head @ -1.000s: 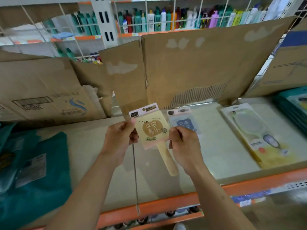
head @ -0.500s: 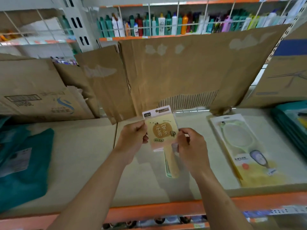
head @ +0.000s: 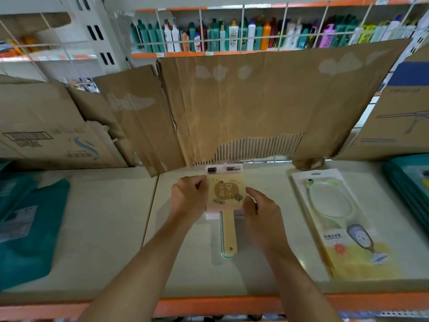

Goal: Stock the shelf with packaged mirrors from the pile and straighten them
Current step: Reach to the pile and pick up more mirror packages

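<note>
My left hand [head: 190,198] curled round the left edge of the tan packaged mirror with a flat handle [head: 228,194]. My right hand [head: 262,210] pinched its right edge. The mirror lay flat on a small pile of other packaged mirrors [head: 211,215], in the middle of the pale shelf [head: 104,228]. The pile sat just in front of the brown cardboard sheet [head: 255,101]. A green packaged mirror [head: 336,217] lay near on the right.

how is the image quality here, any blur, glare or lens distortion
Head view: the wide lens leans the white upright and wire grid outward; light is dim and flat, with a soft shadow beside the left hand; the yellow mirror pack is fairly sharp, the teal bags at the left edge smeared; no hard glare.
</note>
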